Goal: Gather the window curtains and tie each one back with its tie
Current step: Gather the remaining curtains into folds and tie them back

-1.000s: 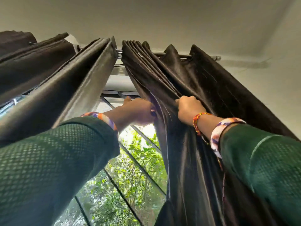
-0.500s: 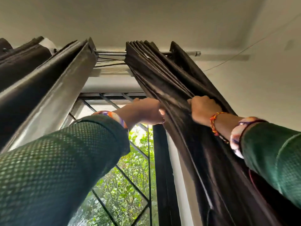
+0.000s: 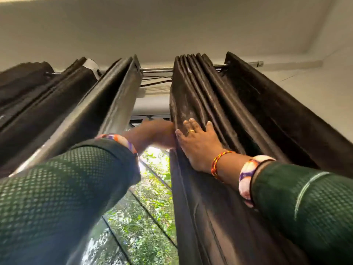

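Above me ran a plain off-white ceiling [image 3: 172, 25]; daylight and green foliage [image 3: 152, 197] showed through the barred window [image 3: 149, 222].

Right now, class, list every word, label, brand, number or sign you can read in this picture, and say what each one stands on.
None: no readable text shows anywhere.
White tag at the top of the left curtain: it looks blank, and it is too small to tell.
Right curtain, curtain rod, bangles and ring on the right hand: no lettering.
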### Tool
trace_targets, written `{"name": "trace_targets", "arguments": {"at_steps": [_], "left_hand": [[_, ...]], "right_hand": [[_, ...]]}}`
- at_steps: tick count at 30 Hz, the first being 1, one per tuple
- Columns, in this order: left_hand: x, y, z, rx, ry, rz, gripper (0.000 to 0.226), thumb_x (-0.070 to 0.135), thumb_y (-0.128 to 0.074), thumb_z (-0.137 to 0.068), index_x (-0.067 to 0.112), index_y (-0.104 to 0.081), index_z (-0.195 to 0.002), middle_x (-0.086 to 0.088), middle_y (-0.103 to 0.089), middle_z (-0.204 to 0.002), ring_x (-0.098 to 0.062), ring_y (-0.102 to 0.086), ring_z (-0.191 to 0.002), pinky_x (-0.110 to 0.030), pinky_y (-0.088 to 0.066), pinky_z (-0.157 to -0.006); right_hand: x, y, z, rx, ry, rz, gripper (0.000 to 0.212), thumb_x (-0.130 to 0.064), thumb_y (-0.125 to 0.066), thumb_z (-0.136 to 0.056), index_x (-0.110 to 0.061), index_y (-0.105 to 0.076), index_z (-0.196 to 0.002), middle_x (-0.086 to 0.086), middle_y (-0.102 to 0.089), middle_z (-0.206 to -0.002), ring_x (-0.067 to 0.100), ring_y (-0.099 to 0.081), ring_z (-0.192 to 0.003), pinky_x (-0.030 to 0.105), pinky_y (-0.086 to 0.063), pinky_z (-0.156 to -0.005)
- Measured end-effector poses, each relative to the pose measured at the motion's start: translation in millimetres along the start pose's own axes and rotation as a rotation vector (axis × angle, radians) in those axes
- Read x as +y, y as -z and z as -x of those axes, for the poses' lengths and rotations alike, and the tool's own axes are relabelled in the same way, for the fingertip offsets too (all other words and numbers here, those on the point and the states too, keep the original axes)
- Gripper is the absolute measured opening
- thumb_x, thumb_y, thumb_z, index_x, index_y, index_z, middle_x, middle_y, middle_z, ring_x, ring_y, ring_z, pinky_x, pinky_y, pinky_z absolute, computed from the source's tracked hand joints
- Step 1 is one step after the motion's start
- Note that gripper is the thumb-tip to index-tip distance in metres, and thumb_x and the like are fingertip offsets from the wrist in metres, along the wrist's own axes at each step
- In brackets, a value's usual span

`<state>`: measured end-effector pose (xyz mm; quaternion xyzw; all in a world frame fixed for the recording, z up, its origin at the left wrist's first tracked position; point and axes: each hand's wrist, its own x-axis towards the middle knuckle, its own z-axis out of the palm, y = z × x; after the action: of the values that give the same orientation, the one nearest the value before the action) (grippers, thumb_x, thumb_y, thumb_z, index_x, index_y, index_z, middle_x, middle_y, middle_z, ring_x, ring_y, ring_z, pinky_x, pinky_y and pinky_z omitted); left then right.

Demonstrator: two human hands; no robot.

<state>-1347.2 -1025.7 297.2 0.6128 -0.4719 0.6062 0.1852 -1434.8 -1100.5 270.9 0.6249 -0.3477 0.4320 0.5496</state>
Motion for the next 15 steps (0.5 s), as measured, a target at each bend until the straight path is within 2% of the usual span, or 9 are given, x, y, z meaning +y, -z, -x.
{"name": "trace_targets", "arguments": {"at_steps": [3,5,8,10,12,13,15], "left_hand": [[-59.1,-6.5,13.2,0.090,0.109,-0.004,0.028,0.021,-0.050,-0.085,0.014,-0.064,-0.110,-0.010,-0.065,-0.114,-0.030,-0.058,-0.109,-0.033,-0.046,-0.087],[-102.1,-12.1,25.7,0.190,0.176,-0.018,0.029,0.022,-0.049,-0.085,0.016,-0.063,-0.110,-0.010,-0.063,-0.115,-0.030,-0.056,-0.112,-0.035,-0.041,-0.091],[-158.4,-19.7,46.1,0.380,0.225,-0.033,0.032,0.025,-0.048,-0.085,0.015,-0.062,-0.112,-0.012,-0.060,-0.119,-0.033,-0.055,-0.112,-0.038,-0.044,-0.088],[-195.4,-28.7,62.7,0.469,0.279,-0.015,0.032,0.025,-0.048,-0.085,0.012,-0.063,-0.110,-0.014,-0.059,-0.118,-0.036,-0.055,-0.109,-0.040,-0.046,-0.085],[-230.9,-41.6,77.1,0.494,0.328,0.040,0.033,0.025,-0.049,-0.084,0.012,-0.062,-0.111,-0.015,-0.057,-0.119,-0.037,-0.054,-0.110,-0.043,-0.046,-0.085],[-244.9,-47.6,82.8,0.481,0.347,0.065,0.033,0.027,-0.050,-0.084,0.013,-0.061,-0.112,-0.015,-0.057,-0.119,-0.037,-0.054,-0.110,-0.043,-0.046,-0.086],[-272.6,-59.8,93.4,0.407,0.386,0.083,0.033,0.031,-0.050,-0.084,0.014,-0.062,-0.110,-0.016,-0.059,-0.118,-0.037,-0.056,-0.109,-0.043,-0.047,-0.086]], "right_hand": [[-43.0,19.6,-21.8,0.039,-0.037,-0.036,0.060,-0.018,-0.047,-0.089,-0.013,-0.024,-0.145,0.015,-0.020,-0.153,0.029,-0.015,-0.143,0.066,-0.009,-0.109],[-74.9,31.8,-36.4,0.071,-0.061,-0.051,0.050,-0.019,-0.044,-0.090,-0.016,-0.035,-0.139,0.012,-0.035,-0.146,0.028,-0.026,-0.139,0.070,-0.006,-0.106],[-118.4,50.2,-51.4,0.118,-0.090,-0.117,0.049,-0.024,-0.041,-0.091,-0.021,-0.037,-0.139,0.007,-0.052,-0.134,0.028,-0.041,-0.130,0.069,-0.004,-0.106],[-150.1,61.6,-59.4,0.182,-0.086,-0.202,0.042,-0.025,-0.040,-0.093,-0.017,-0.042,-0.134,0.008,-0.058,-0.127,0.029,-0.050,-0.123,0.060,-0.018,-0.107],[-180.4,71.1,-66.0,0.290,-0.085,-0.354,0.030,-0.023,-0.041,-0.094,-0.015,-0.048,-0.123,0.012,-0.061,-0.121,0.033,-0.056,-0.115,0.045,-0.039,-0.096],[-192.6,74.5,-69.2,0.344,-0.089,-0.432,0.027,-0.023,-0.041,-0.094,-0.015,-0.048,-0.119,0.014,-0.061,-0.118,0.036,-0.057,-0.111,0.041,-0.044,-0.087],[-218.8,81.3,-78.0,0.407,-0.093,-0.558,0.025,-0.025,-0.039,-0.096,-0.015,-0.048,-0.116,0.016,-0.062,-0.114,0.038,-0.058,-0.107,0.037,-0.042,-0.073]]}}
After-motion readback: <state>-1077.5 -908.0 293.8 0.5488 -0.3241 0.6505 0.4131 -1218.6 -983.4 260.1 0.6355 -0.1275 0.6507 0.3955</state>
